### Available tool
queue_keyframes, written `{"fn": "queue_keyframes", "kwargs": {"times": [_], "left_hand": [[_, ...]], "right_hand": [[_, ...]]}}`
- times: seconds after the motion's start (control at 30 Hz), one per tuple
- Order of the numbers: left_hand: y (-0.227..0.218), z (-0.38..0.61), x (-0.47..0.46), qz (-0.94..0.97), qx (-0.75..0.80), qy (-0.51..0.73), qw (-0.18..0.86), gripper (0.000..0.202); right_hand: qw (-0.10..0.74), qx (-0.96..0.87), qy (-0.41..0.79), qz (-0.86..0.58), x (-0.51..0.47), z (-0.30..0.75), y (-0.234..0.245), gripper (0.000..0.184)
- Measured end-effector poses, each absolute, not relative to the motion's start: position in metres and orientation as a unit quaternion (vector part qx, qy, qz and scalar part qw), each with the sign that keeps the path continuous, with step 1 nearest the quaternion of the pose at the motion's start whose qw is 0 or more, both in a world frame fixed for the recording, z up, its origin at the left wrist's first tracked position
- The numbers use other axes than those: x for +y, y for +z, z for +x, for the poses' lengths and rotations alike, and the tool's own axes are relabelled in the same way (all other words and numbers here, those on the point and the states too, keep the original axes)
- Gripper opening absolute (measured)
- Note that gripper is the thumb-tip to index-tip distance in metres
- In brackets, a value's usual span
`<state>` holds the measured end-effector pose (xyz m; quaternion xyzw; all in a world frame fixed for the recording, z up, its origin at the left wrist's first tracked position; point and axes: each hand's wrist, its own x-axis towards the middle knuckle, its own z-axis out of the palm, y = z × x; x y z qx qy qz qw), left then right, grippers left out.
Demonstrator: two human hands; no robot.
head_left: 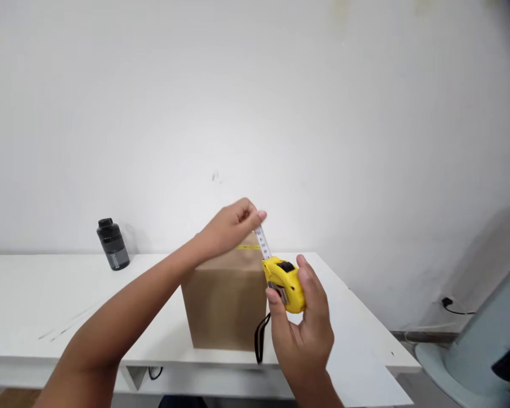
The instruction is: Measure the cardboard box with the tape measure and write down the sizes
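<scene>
My right hand [304, 323] grips a yellow tape measure [287, 283] by its case, with a black wrist strap [260, 340] dangling below. A short length of white blade [262, 242] runs up from the case to my left hand [233, 226], which pinches it between thumb and fingers. Behind and below both hands, a brown cardboard box [227, 311] stands on the white table [161, 334]. Part of the box's top is covered by my left hand and forearm. A thin yellow strip [249, 247] shows on the box top; what it is I cannot tell.
A dark bottle [113, 245] stands on the table at the left, close to the white wall [153, 113]. Beyond the table's right edge are a pale rounded object [488, 334] and a black plug [447, 302] with a cable.
</scene>
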<state>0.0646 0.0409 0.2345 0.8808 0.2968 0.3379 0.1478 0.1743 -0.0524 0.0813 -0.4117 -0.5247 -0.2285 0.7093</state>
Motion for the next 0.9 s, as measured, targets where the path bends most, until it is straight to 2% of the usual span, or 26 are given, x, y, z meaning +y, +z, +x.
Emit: {"fn": "queue_keyframes", "kwargs": {"times": [0.1, 0.27, 0.37, 0.43, 0.5, 0.57, 0.63, 0.73, 0.9], "left_hand": [[0.221, 0.062, -0.013, 0.916, 0.285, 0.277, 0.055, 0.037], [0.196, 0.061, -0.037, 0.930, 0.227, 0.260, -0.125, 0.052], [0.192, 0.052, -0.008, 0.921, 0.289, 0.203, -0.166, 0.058], [0.188, 0.039, 0.017, 0.920, 0.326, 0.140, -0.170, 0.073], [0.182, 0.020, 0.038, 0.914, 0.349, 0.105, -0.178, 0.080], [0.176, -0.002, 0.054, 0.907, 0.345, 0.126, -0.204, 0.080], [0.173, -0.020, 0.065, 0.901, 0.343, 0.143, -0.225, 0.079], [0.176, -0.033, 0.080, 0.881, 0.400, 0.110, -0.226, 0.074], [0.183, -0.038, 0.102, 0.860, 0.476, 0.082, -0.165, 0.072]], "right_hand": [[0.753, -0.505, -0.172, -0.385, -0.056, 0.186, 0.073, 0.063], [0.784, -0.503, -0.136, -0.337, -0.074, 0.203, 0.046, 0.059], [0.775, -0.467, -0.109, -0.411, -0.073, 0.222, 0.030, 0.056], [0.764, -0.423, -0.074, -0.481, -0.064, 0.242, 0.024, 0.059], [0.734, -0.409, 0.041, -0.541, -0.045, 0.269, 0.023, 0.063], [0.661, -0.419, 0.188, -0.594, -0.019, 0.300, 0.024, 0.062], [0.582, -0.371, 0.265, -0.673, 0.013, 0.333, 0.024, 0.051], [0.532, -0.325, 0.282, -0.729, 0.062, 0.372, 0.019, 0.031], [0.470, -0.358, 0.254, -0.766, 0.122, 0.396, 0.000, 0.028]]}}
